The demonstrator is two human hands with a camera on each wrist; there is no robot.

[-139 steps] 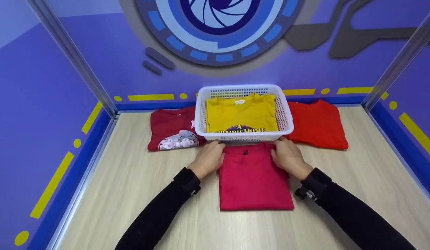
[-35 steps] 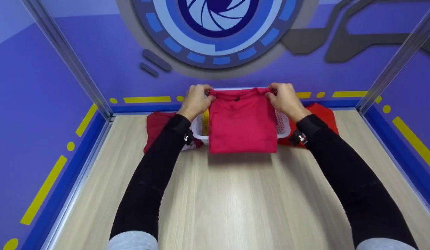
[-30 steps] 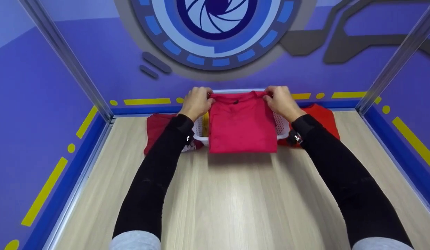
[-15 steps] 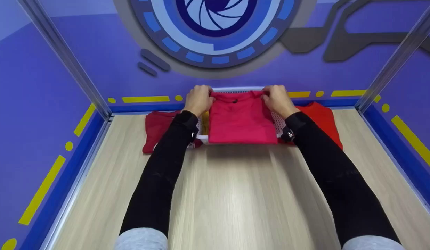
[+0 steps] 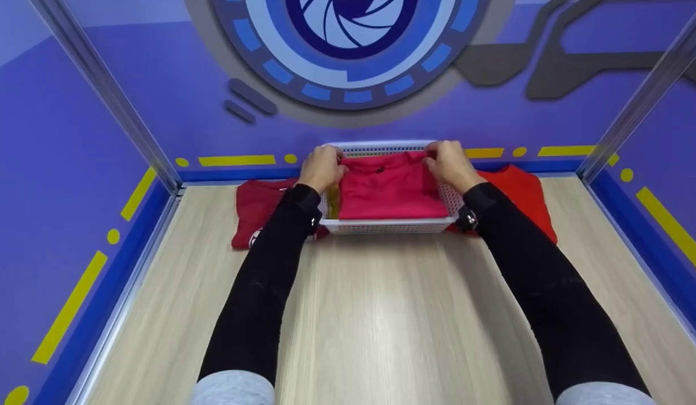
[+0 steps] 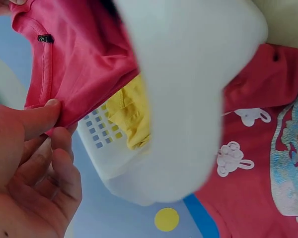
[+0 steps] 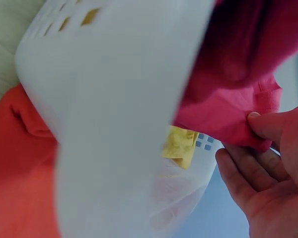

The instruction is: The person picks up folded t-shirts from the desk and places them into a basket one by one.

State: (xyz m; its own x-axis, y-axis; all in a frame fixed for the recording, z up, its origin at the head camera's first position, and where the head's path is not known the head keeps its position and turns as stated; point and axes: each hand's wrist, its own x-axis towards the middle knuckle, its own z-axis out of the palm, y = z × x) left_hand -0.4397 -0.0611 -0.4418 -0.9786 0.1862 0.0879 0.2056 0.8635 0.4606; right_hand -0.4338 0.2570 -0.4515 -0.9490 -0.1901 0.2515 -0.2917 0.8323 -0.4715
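Wooden tabletop (image 5: 381, 315), centre top: left hand (image 5: 320, 167), right hand (image 5: 449, 164) pinching pink T-shirt (image 5: 390, 188) in white basket (image 5: 381, 226); small black neck label (image 6: 45, 38) unreadable.

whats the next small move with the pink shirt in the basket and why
Probably let go and draw both hands back. The folded pink shirt already lies inside the white basket, on top of the yellow shirt, while the left hand and right hand pinch its far corners. Nothing seems left to lower.

Right hand (image 7: 273, 168) pinches pink shirt (image 7: 238, 84)
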